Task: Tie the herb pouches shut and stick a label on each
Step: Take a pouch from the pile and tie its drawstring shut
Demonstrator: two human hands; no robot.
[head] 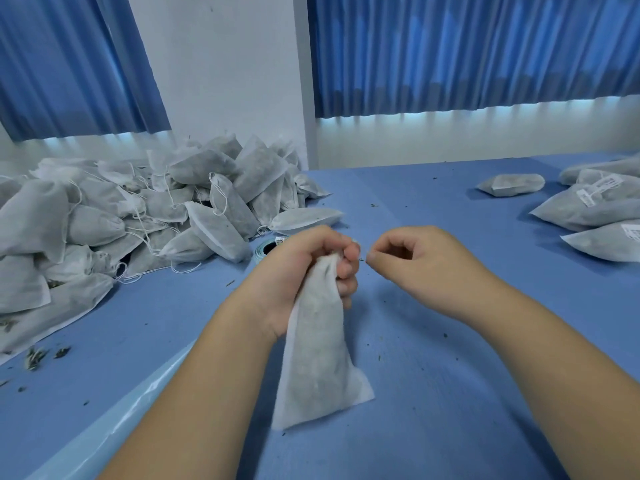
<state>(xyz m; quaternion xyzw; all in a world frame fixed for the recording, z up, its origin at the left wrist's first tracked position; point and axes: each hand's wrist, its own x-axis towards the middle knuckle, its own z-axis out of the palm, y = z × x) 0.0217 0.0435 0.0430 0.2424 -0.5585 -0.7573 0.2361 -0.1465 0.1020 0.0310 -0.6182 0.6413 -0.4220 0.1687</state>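
My left hand (pixel 311 268) grips the gathered neck of a white herb pouch (pixel 318 355), which hangs down with its bottom on the blue table (pixel 450 393). My right hand (pixel 415 265) is just to the right of the neck, thumb and forefinger pinched together, apparently on the pouch's thin drawstring, which is too fine to see clearly. A roll of labels (pixel 268 249) lies partly hidden behind my left hand.
A big heap of untied pouches with loose strings (pixel 138 209) fills the left side of the table. Several labelled pouches (pixel 588 206) lie at the right edge, one more (pixel 510 184) apart from them. Herb crumbs dot the cloth.
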